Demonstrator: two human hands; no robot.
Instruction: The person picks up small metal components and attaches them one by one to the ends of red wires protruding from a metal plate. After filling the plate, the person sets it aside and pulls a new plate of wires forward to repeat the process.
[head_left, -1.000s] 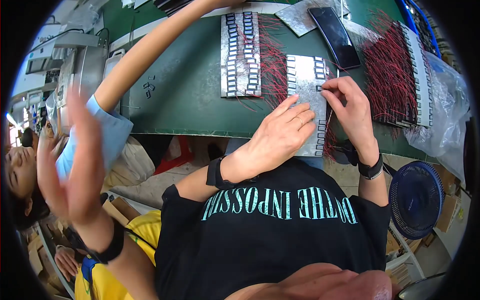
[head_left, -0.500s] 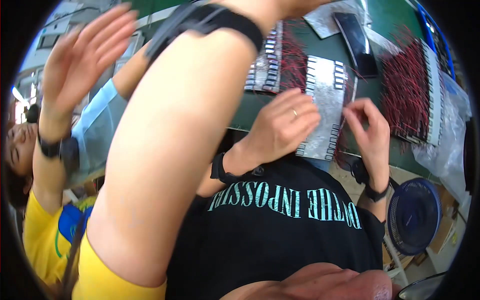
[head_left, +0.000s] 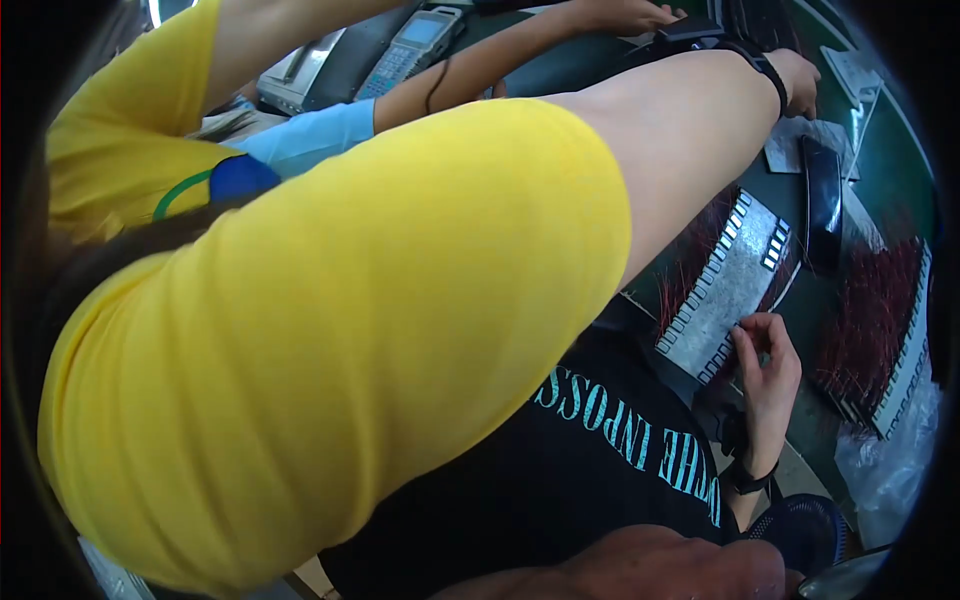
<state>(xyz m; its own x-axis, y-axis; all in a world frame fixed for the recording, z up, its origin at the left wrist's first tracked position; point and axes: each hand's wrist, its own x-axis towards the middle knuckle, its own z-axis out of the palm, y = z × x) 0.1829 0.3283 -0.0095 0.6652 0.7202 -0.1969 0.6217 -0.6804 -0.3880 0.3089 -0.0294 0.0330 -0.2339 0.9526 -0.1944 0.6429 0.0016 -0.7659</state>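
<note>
My right hand (head_left: 770,370) is at the near right edge of a silvery metal plate (head_left: 735,275). Its thumb and forefinger are pinched together there; what lies between the tips is too small to make out. Small dark-edged rectangles line the plate's long sides, and thin red and dark wires (head_left: 690,255) fan out beside it. A co-worker's large yellow sleeve (head_left: 340,320) and bare arm reach across in front of me and hide my left hand. The co-worker's hand (head_left: 797,85) is beyond the plate, near the far side of the green table.
A black phone (head_left: 822,205) lies right of the plate. Farther right is a stack of red-wired strips (head_left: 870,320), with a clear plastic bag (head_left: 890,450) near it. A keypad device (head_left: 410,45) sits far left. Another arm (head_left: 470,65) stretches along the back. A fan (head_left: 800,530) stands lower right.
The co-worker's arm has swung in to the right, covering my left hand, which showed over the plate before. My view has shifted. My right hand remains pinched at the plate's edge.
</note>
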